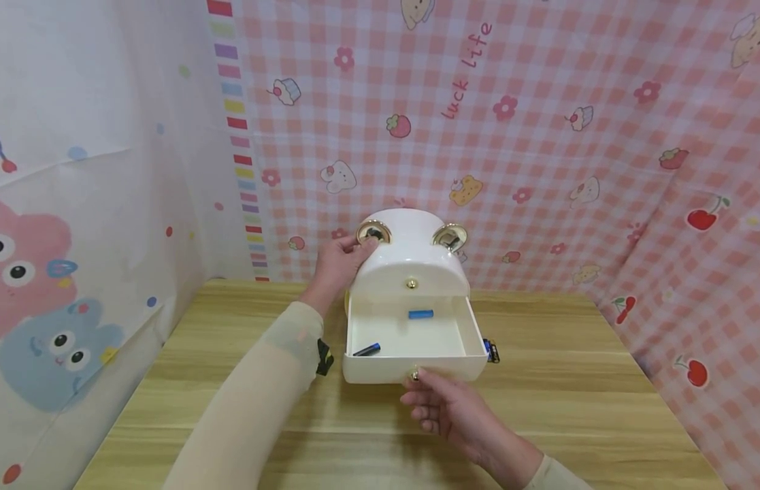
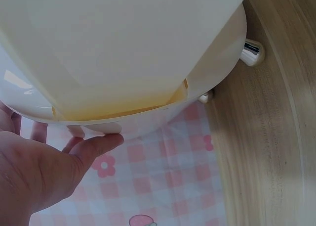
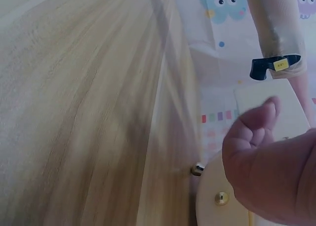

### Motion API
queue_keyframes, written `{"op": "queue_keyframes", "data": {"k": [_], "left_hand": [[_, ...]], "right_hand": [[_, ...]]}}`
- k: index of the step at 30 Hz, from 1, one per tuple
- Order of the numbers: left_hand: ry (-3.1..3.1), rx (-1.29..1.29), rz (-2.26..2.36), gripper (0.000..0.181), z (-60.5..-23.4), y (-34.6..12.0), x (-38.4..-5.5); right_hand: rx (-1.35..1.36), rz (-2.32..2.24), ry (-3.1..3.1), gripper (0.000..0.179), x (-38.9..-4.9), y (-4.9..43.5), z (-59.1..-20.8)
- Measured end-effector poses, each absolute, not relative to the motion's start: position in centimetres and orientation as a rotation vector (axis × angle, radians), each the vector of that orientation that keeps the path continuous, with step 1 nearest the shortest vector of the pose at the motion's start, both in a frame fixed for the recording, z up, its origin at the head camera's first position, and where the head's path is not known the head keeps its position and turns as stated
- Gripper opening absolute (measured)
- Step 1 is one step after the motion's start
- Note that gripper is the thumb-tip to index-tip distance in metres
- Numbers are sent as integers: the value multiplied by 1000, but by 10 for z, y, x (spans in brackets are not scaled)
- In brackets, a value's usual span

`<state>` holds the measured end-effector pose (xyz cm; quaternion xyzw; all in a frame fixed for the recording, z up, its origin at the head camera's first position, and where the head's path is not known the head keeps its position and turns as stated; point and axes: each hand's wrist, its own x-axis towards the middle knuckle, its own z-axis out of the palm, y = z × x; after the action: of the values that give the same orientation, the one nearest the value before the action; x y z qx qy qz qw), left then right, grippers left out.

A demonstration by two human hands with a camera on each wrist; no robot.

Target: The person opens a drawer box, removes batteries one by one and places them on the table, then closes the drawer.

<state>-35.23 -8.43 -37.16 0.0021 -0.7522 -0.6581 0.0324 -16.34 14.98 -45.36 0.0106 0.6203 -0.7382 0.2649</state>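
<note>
Just ahead of the right hand [image 1: 453, 413], whose thumb and finger pinch the gold knob [image 1: 415, 375], the drawer [image 1: 380, 369] stands well out of the white cabinet [image 1: 410, 238]. Farther forward, the left hand [image 1: 341, 263] appears to grip the cabinet at its gold ear [image 1: 375, 226]. With so much drawer overhanging, another tug could unseat it or tip the cabinet toward the right hand, especially if the left slips. A jolt might roll the loose blue cylinder [image 1: 421, 314] and dark cylinder [image 1: 367, 350] inside.
</note>
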Motion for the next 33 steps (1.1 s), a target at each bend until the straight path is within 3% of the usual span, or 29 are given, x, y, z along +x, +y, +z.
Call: {"op": "queue_keyframes", "data": {"k": [3,10,17,25,33], "left_hand": [[-2317,9,-2027,45,-371,-85,-352],[-2309,11,-2034,45,-371,-85,-352],[-2350,24,-1987,48,-372,-88,-353],[-2323,-11,-2005,45,-374,-87,-350],[-2299,-17,-2016,45,-373,-85,-350]], "right_hand": [[-43,-1939,1650,44,-161,150,-451],[-418,-1792,1758,29,-159,154,-405],[-783,-1418,2630,18,-200,173,-337],[-1141,-479,2965,15,-251,168,-346],[-1304,-48,2938,23,-272,151,-365]]}}
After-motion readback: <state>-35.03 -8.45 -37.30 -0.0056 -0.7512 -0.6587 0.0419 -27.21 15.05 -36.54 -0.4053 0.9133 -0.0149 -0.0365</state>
